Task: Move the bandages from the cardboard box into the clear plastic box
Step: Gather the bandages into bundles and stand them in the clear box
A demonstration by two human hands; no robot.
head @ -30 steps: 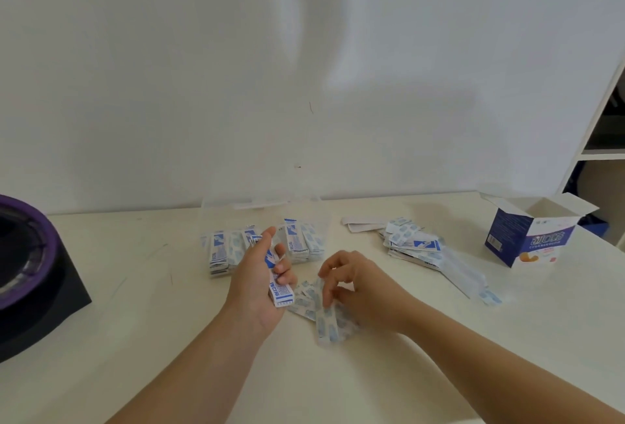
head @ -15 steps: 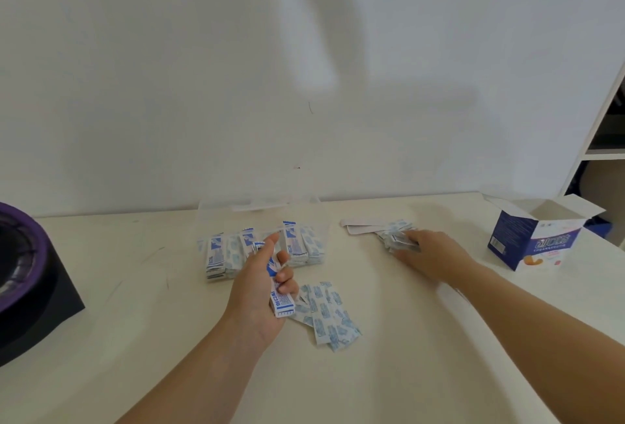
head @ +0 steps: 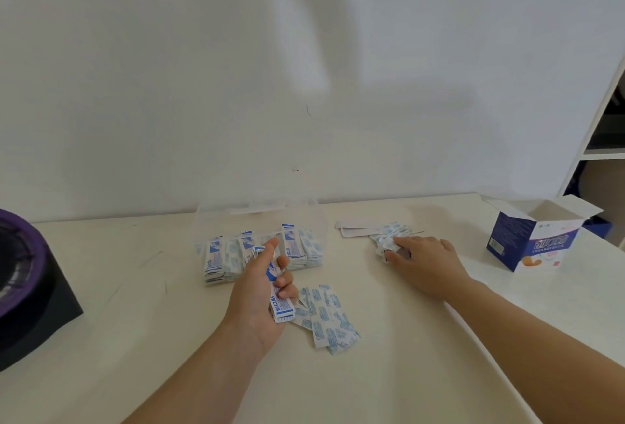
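Head view: loose bandages [head: 326, 317] lie on the worktop [head: 135, 339] beside the left hand [head: 258, 291], whose fingers [head: 286, 288] curl round a small stack [head: 282, 310]. Farther off, the right hand [head: 427, 259] grips a crumpled pile [head: 389, 239]. Behind stand the part-filled clear box [head: 263, 217] and the open cardboard box [head: 537, 241].

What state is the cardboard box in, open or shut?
Open: the cardboard box stands upright, top flaps raised, white inside showing. Whether it is empty, cannot tell.

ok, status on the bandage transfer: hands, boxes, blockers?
Left hand grips a blue-and-white wrapped bandage stack. Right hand grabs the crumpled bandage pile. Clear plastic box part-filled; open blue cardboard box far right. Flat bandages loose near left hand; nothing blocking.
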